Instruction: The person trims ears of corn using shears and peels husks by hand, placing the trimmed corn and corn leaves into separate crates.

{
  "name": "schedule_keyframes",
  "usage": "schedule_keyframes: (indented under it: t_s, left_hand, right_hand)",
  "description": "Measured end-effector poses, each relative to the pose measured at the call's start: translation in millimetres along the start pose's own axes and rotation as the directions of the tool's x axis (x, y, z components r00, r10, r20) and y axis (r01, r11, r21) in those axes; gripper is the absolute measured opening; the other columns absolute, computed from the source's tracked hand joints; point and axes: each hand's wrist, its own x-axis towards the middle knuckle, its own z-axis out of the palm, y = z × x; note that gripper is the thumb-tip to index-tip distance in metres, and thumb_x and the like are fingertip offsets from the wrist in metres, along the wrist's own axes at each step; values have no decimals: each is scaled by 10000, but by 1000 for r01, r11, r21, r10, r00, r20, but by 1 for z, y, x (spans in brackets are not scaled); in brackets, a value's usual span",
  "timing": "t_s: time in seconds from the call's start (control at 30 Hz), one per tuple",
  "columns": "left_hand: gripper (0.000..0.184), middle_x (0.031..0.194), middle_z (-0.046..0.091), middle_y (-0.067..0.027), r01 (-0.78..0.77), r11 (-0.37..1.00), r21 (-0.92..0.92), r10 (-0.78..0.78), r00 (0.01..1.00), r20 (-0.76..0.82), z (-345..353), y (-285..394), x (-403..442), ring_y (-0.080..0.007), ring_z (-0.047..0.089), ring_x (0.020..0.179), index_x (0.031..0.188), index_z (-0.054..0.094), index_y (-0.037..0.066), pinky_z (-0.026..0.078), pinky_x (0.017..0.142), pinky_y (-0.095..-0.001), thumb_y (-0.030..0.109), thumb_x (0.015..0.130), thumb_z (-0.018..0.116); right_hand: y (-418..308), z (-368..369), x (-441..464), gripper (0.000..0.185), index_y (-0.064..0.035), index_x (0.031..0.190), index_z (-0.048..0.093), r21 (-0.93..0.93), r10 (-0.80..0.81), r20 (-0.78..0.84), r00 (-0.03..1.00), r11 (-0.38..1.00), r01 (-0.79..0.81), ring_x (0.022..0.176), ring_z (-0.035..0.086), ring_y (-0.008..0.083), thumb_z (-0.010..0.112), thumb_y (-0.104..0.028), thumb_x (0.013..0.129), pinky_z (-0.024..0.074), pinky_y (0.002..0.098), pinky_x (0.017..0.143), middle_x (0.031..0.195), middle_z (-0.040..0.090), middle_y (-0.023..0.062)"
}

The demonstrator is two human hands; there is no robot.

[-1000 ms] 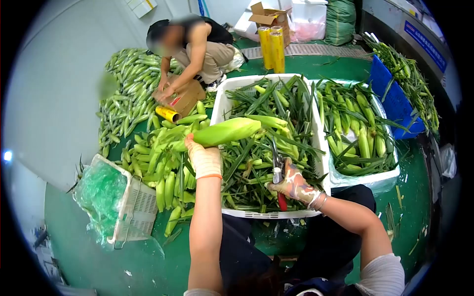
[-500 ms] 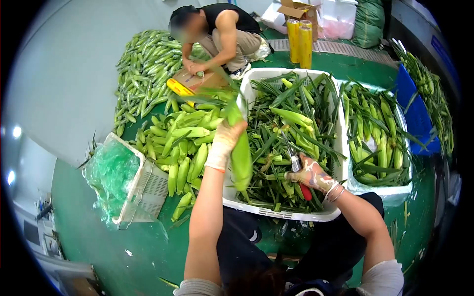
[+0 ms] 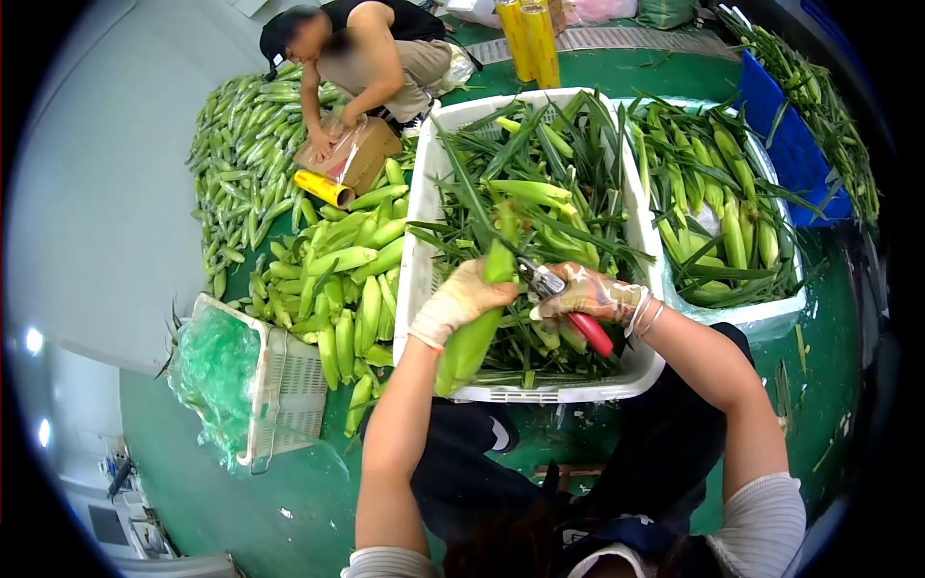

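A green ear of corn is gripped in my gloved left hand, tilted with its narrow end up, over the near left part of a white crate. My gloved right hand is closed around red-handled pruning shears. Their metal head lies against the upper end of the ear, just right of my left fingers. Husks and long leaves fill the crate beneath both hands.
Bare ears are heaped on the left, beside a tipped basket with green plastic. Behind, a crouching person handles a cardboard box near wrapped ears. A second corn crate and a blue crate stand right.
My left hand has turned the ear from lying level to hanging steeply and moved it right and down. The shears in my right hand have come up to its upper end.
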Motion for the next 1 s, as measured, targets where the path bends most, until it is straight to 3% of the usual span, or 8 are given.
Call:
schedule_keyframes:
  t_s: [0.17, 0.3, 0.43, 0.47, 0.67, 0.77, 0.83, 1.0]
  left_hand:
    - [482, 925, 656, -84, -50, 997, -59, 46, 997, -69, -25, -13, -9, -138, 604, 807, 1118, 544, -29, 493, 770, -255, 159, 721, 742]
    - [381, 822, 643, -78, -55, 935, -351, 63, 998, 11, -36, -14, -22, -147, 598, 751, 1004, 584, -17, 486, 738, -274, 151, 681, 697]
    - [315, 817, 630, -94, -118, 956, -269, 165, 974, 158, -28, -10, -19, -165, 606, 747, 939, 592, 1, 488, 736, -283, 149, 684, 702]
    - [273, 815, 638, -82, -138, 970, -201, 181, 960, 212, -23, -10, -18, -151, 607, 751, 953, 589, 6, 495, 747, -283, 100, 715, 685]
    - [402, 905, 638, -173, -104, 937, -333, 267, 827, 494, -4, -8, -12, -233, 629, 768, 1051, 521, -35, 516, 775, -379, 108, 731, 718]
    - [409, 939, 636, -178, -67, 803, -592, 136, 988, 73, -11, -9, -28, -257, 652, 777, 1102, 514, -36, 530, 757, -357, 152, 778, 676]
    - [438, 981, 627, -179, -129, 768, -627, -3, 979, -205, -36, -30, -29, -241, 645, 793, 1125, 505, -38, 529, 772, -351, 200, 793, 663]
    - [554, 947, 632, -164, -324, 576, -751, 52, 931, -362, -76, -60, -41, -265, 637, 804, 1115, 505, -33, 521, 812, -415, 332, 742, 691]
  right_hand:
    - [-4, -2, -10, 221, -41, 795, 530, -165, 87, -45, 995, 982, -93, 449, 519, 107, 729, -123, 747, 441, 245, 425, 564, 546, 28]
    - [7, -13, -10, 337, -64, 859, 475, 103, 161, -126, 979, 984, -149, 556, 537, 119, 737, -245, 748, 488, 259, 538, 685, 541, 16]
    - [25, -1, 15, 397, -71, 957, 480, -349, -307, -152, 939, 906, 240, 800, 539, 138, 748, -282, 753, 475, 275, 737, 835, 552, 51]
    - [17, 9, 20, 408, -51, 1013, 483, -138, -412, -149, 899, 909, 394, 786, 521, 139, 718, -288, 778, 469, 280, 749, 858, 547, 50]
    - [-42, 32, 27, 244, -23, 916, 546, -71, -293, -343, 892, 956, 286, 732, 517, 132, 671, -200, 803, 454, 300, 681, 775, 566, 47]
    - [-46, 21, 18, 154, -62, 893, 563, 491, -160, -377, 912, 801, 343, 613, 543, 131, 657, -141, 801, 468, 302, 565, 703, 571, 20]
    - [-41, -10, 17, 113, -67, 865, 547, 466, -160, -444, 882, 800, 379, 496, 490, 107, 638, -97, 804, 422, 265, 439, 653, 536, 6]
    - [-42, -38, 22, 276, -59, 878, 516, -400, -343, -676, 652, 914, 67, 678, 546, 170, 692, -247, 779, 464, 313, 633, 738, 558, 39]
